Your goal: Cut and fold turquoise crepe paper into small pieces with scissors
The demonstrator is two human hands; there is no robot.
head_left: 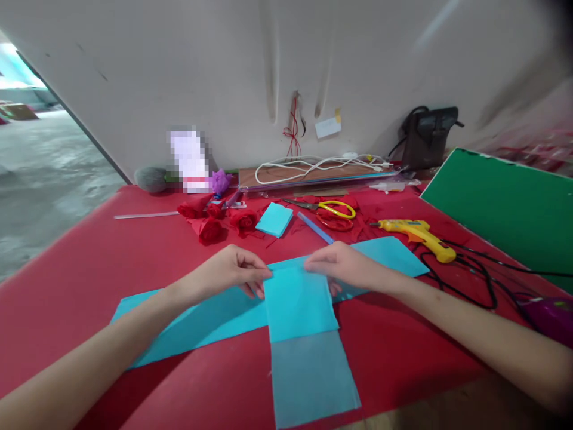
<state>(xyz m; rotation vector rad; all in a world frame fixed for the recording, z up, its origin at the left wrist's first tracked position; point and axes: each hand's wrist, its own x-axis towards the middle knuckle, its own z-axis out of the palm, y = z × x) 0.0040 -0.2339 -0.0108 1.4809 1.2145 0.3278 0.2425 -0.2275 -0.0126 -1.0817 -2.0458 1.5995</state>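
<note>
Between my hands is a light blue paper strip (299, 307), partly doubled over, with a thin see-through end hanging toward the table's front edge. My left hand (239, 272) pinches its top left corner. At the top right corner, my right hand (338, 266) pinches the same strip. Beneath it a longer light blue paper strip (206, 319) lies slantwise across the red table (67, 280). Just beyond my hands is a small folded blue paper square (274, 220). Beside that square lies a blue stick (316, 228), its near end close to my right hand.
Red paper roses (208, 230) and a purple paper flower (221, 182) lie at the back left. Yellow-handled scissors (335, 208), a yellow glue gun (418, 234) with a black cord and a green board (496, 209) are on the right. A white cable (286, 173) runs along the wall.
</note>
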